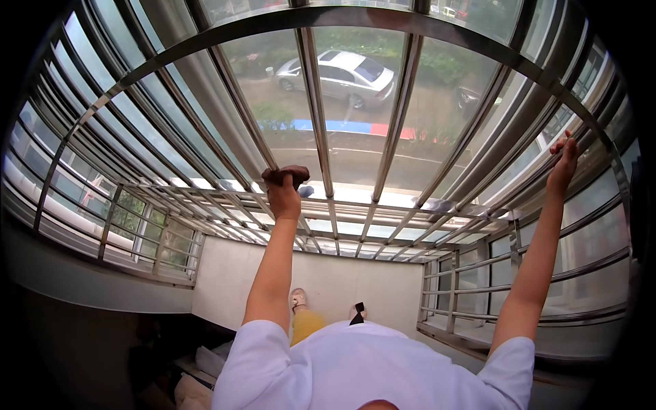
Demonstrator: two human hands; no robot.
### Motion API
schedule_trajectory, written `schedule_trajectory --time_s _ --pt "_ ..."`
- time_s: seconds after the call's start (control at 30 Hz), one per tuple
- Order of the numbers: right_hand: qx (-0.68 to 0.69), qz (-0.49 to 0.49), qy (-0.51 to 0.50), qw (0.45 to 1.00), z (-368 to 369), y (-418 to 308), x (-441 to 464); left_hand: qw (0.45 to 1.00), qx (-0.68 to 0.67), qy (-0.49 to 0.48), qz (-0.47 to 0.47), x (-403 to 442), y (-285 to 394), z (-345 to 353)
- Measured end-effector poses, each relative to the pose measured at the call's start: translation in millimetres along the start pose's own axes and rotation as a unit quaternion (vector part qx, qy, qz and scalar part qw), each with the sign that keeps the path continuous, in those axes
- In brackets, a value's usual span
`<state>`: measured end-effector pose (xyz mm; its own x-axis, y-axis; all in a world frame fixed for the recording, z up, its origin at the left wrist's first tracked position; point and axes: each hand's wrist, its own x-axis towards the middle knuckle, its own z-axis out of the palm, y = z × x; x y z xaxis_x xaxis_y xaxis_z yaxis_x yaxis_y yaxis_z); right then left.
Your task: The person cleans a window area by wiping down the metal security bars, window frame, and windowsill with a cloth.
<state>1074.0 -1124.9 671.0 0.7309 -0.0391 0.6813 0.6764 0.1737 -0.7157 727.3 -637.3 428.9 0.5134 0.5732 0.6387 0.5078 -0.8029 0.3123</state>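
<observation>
While the metal grille (328,16) spans your view, how much of it is done or left doesn't show. Your right hand (564,158) has its fingers curled at its side; your left hand (284,198) grips a bunched, dark brown cloth (292,171) against its front.

"What does the cloth (287,173) look like?"

"It's dark brown, crumpled and bunched into a thick wad, held in the left hand (284,198) against one of the metal bars (314,102)."

"And those bars?"

"They're shiny, silvery and straight, standing side by side with gaps between them. A curved band crosses them higher up, and the cloth sits near their lower ends, above the ledge."
</observation>
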Motion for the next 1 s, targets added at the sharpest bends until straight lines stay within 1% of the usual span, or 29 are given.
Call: schedule_trajectory --time_s 0.03,0.13,0.17,0.2,0.23,0.27,0.3,0.33,0.37,0.4,0.43,0.47,0.5,0.53,0.57,0.6,0.63,0.67,0.7,0.73,0.77,0.8,0.83,0.87,0.9,0.93,0.97,1.0 --pt "-0.01 -0.003 0.003 1.0 1 -1 -2 1.0 -0.011 -0.014 -0.005 0 -1 -3" --pt "-0.037 -0.021 0.006 0.999 -8 15 4 1.0 -0.016 0.001 0.019 -11 -3 -9" --pt "-0.166 -0.06 0.043 0.983 -18 28 5 0.996 -0.047 -0.077 -0.01 -19 0 -20" --pt "-0.289 -0.097 0.079 0.949 -19 35 0 0.995 -0.068 -0.071 0.002 -30 -7 -20" --pt "-0.447 -0.194 0.141 0.862 -9 24 -17 0.987 -0.136 -0.082 -0.028 -41 -17 -17" --pt "-0.583 -0.282 0.199 0.735 9 -1 -43 0.975 -0.197 -0.097 -0.044 -48 -17 -33" --pt "-0.535 -0.308 0.22 0.756 38 -35 -72 0.972 -0.232 -0.035 -0.023 -54 -29 -32" --pt "-0.486 -0.333 0.24 0.772 69 -66 -105 0.922 -0.361 -0.069 -0.121 -60 -35 -41" --pt "-0.367 -0.319 0.214 0.848 95 -74 -135 0.796 -0.538 -0.028 -0.276 -54 -30 -61" --pt "-0.244 -0.297 0.182 0.905 121 -75 -167 0.611 -0.678 0.012 -0.408 -46 -22 -90" --pt "-0.202 -0.231 0.083 0.948 147 -79 -201 0.602 -0.695 0.02 -0.393 -33 -24 -118" --pt "-0.151 -0.189 -0.014 0.97 189 -90 -231 0.592 -0.712 0.027 -0.377 -20 -30 -138" --pt "-0.136 -0.195 -0.114 0.965 224 -88 -250 0.645 -0.692 0.031 -0.323 -5 -45 -146" --pt "-0.128 -0.17 -0.204 0.956 261 -97 -264 0.714 -0.651 0.032 -0.257 19 -50 -166" --pt "-0.103 -0.154 -0.241 0.953 296 -100 -275 0.78 -0.598 0.04 -0.181 45 -52 -185" --pt "-0.092 -0.162 -0.259 0.948 327 -102 -280 0.812 -0.57 0.032 -0.119 73 -48 -210" --pt "-0.07 -0.143 -0.262 0.952 355 -103 -280 0.86 -0.506 0.063 -0.036 99 -56 -212" --pt "-0.069 -0.133 -0.242 0.959 382 -104 -279 0.901 -0.422 0.097 0.04 127 -51 -230" --pt "-0.055 -0.106 -0.231 0.965 407 -104 -275 0.922 -0.358 0.109 0.102 153 -54 -232" --pt "-0.056 -0.116 -0.211 0.969 430 -104 -269 0.92 -0.331 0.147 0.149 176 -51 -233" --pt "-0.042 -0.119 -0.192 0.973 451 -107 -264 0.921 -0.297 0.187 0.17 197 -44 -234" --pt "-0.052 -0.144 -0.168 0.974 470 -109 -259 0.928 -0.262 0.209 0.163 214 -37 -232" --pt "0.001 -0.087 -0.204 0.975 484 -113 -255 0.936 -0.255 0.203 0.136 226 -33 -221" --pt "0.053 -0.028 -0.235 0.97 495 -114 -253 0.944 -0.194 0.221 0.146 234 -34 -215" --pt "0.043 -0.019 -0.231 0.972 502 -111 -255 0.937 -0.207 0.237 0.152 234 -35 -209" --pt "0.144 0.034 -0.221 0.964 508 -107 -257 0.929 -0.22 0.253 0.158 235 -34 -207" --pt "0.245 0.083 -0.207 0.944 513 -105 -257 0.929 -0.23 0.244 0.158 237 -35 -207" --pt "0.234 0.091 -0.2 0.947 513 -105 -260 0.927 -0.25 0.234 0.153 235 -36 -207"
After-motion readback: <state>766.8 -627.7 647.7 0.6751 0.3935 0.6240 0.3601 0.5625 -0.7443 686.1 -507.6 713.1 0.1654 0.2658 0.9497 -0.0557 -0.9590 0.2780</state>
